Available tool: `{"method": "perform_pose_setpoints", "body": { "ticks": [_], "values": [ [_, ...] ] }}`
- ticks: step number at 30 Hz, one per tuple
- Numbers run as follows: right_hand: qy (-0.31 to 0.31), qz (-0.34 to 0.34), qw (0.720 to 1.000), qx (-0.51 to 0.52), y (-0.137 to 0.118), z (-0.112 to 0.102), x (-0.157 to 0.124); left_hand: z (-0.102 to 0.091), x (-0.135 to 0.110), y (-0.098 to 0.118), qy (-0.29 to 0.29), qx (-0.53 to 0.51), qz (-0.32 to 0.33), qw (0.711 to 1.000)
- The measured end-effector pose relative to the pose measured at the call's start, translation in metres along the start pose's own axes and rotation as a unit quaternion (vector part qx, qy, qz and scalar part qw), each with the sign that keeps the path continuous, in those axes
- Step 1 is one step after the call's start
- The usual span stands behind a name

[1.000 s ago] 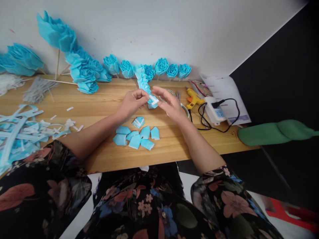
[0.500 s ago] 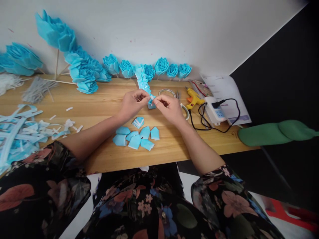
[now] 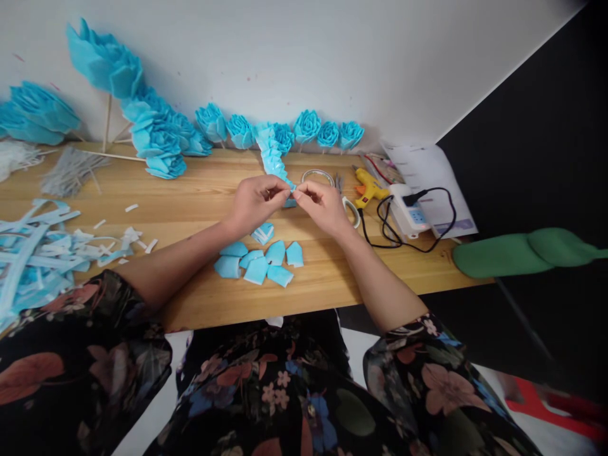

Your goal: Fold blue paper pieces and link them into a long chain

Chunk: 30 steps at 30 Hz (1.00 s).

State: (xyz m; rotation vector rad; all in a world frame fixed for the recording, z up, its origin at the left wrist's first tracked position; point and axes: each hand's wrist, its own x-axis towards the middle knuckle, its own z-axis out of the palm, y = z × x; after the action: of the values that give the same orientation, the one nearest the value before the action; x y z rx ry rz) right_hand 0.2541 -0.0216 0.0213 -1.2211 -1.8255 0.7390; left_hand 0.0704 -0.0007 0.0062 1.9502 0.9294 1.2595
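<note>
A small blue piece (image 3: 292, 189), mostly hidden by fingers, is held above the wooden table (image 3: 199, 199), midway between the two hands. The left hand (image 3: 251, 201) has its thumb and forefinger pinched together on it from one side; the right hand (image 3: 327, 208) pinches it from the other, the fingertips of both nearly meeting. Just under the fingertips another bit of blue (image 3: 289, 203) shows, and right behind them a ruffled blue strip (image 3: 272, 154) runs back toward the roses; whether it touches the held piece, I cannot tell.

Nearer the person lies a folded blue piece (image 3: 263, 234) with white on it, and next to that a cluster of loose blue petals (image 3: 256, 271). Beside the right hand are a roll of tape (image 3: 354, 213) and, farther along, a yellow glue gun (image 3: 371, 189), a white power strip (image 3: 408, 211) with a black cord, and a green object (image 3: 503, 254) at the table's end. A row of blue roses (image 3: 308, 127) stands along the wall, with larger blue flowers (image 3: 107, 63) to the left, above a heap of pale blue and white strips (image 3: 31, 253)
</note>
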Motion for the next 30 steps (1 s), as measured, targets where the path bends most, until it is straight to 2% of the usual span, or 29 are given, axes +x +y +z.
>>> {"method": "perform_pose_setpoints", "body": {
  "ticks": [7, 17, 22, 30],
  "values": [
    [-0.008, -0.009, 1.0, 0.01, 0.001, 0.0004, -0.0002, 0.0025, 0.0022, -0.0076, 0.005, -0.076, -0.04, 0.996],
    [-0.001, -0.007, 1.0, -0.011, 0.0039, 0.0016, 0.0003, 0.0029, 0.0006, -0.004, -0.004, -0.071, -0.035, 0.997],
    [-0.005, -0.006, 1.0, -0.012, 0.0037, 0.0013, 0.0004, 0.0023, 0.0019, -0.0089, -0.015, -0.107, -0.058, 0.992],
    [-0.01, -0.017, 1.0, 0.0, 0.0035, 0.0, 0.0005, -0.0021, 0.0032, -0.0015, -0.032, -0.114, -0.092, 0.989]
  ]
}}
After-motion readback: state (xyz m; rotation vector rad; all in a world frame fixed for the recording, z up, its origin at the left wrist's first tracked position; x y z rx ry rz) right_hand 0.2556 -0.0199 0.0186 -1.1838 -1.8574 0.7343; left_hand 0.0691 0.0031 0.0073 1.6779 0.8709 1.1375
